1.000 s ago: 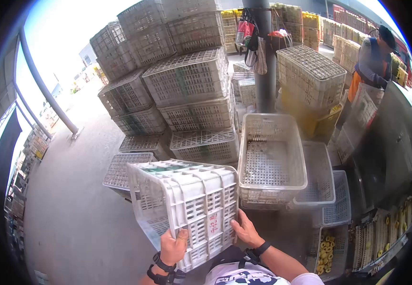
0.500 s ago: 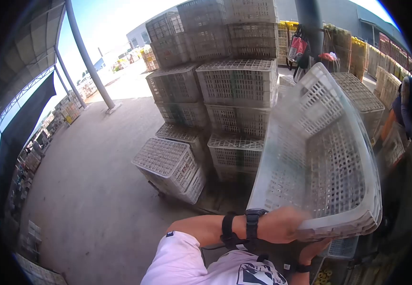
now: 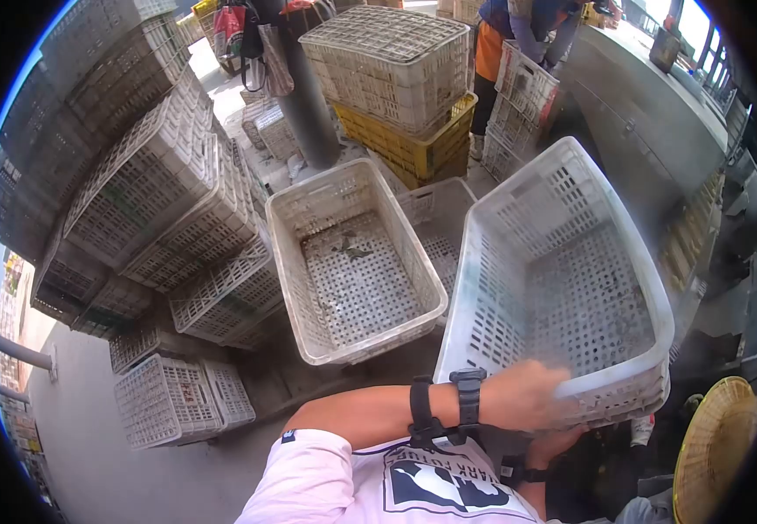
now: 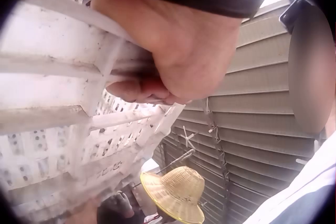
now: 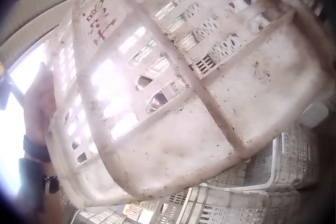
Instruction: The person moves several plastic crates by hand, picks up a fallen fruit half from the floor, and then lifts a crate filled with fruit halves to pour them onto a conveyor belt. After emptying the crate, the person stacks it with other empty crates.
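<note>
In the head view a white slatted plastic crate [image 3: 575, 288] is held tilted at the right, its open top facing up and toward me. My left hand [image 3: 523, 396] grips its near rim, and the left wrist view shows the fingers [image 4: 139, 88] curled round that edge. Lower down, my right hand [image 3: 560, 441] holds the crate from beneath, mostly hidden by it. The right wrist view is filled by the crate's end wall [image 5: 163, 124], with red marks on it. Left of the held crate stands another open crate [image 3: 361, 293] with a little debris on its floor.
Tall stacks of crates [image 3: 147, 175] rise on the left, near a grey post [image 3: 307, 113]. A white crate on a yellow crate [image 3: 413, 144] stands behind. Someone in orange and blue [image 3: 490, 48] is at the back. A straw hat [image 3: 715, 450] shows at lower right, close to the held crate.
The crate was upright on its side before me with a hand at each edge. It has swung right and tilted so its inside shows. The view has turned right and down.
</note>
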Demonstrator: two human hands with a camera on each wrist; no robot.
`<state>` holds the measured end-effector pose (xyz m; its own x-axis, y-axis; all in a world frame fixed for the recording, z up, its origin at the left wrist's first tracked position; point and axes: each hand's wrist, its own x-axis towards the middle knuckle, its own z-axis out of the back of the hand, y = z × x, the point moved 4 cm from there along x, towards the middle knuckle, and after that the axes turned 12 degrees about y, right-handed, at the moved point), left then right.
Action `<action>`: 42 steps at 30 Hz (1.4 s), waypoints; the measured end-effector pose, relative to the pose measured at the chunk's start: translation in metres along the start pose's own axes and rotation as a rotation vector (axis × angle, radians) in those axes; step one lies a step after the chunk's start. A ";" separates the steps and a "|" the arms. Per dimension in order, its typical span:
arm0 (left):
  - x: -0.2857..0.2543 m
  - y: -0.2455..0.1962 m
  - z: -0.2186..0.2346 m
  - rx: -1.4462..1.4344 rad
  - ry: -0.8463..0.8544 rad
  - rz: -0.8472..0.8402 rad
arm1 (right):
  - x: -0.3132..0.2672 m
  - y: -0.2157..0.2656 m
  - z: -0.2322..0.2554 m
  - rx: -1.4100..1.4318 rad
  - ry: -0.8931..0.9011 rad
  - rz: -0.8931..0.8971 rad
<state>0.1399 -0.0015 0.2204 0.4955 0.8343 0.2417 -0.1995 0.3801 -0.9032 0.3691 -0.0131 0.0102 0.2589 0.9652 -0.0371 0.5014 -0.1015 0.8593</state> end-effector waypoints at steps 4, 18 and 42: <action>0.049 0.036 -0.002 0.009 0.025 -0.005 | 0.027 -0.001 -0.022 -0.013 0.048 -0.113; 0.137 0.253 0.041 0.323 0.170 0.756 | 0.170 -0.191 -0.036 -0.158 0.156 -0.991; -0.114 0.246 0.032 0.835 -0.369 1.097 | 0.214 -0.218 -0.167 -0.356 0.342 -1.037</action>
<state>0.0070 0.0099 -0.0177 -0.4517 0.8602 -0.2368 -0.8267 -0.5034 -0.2515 0.1773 0.2563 -0.0993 -0.4077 0.5652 -0.7172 0.0666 0.8017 0.5940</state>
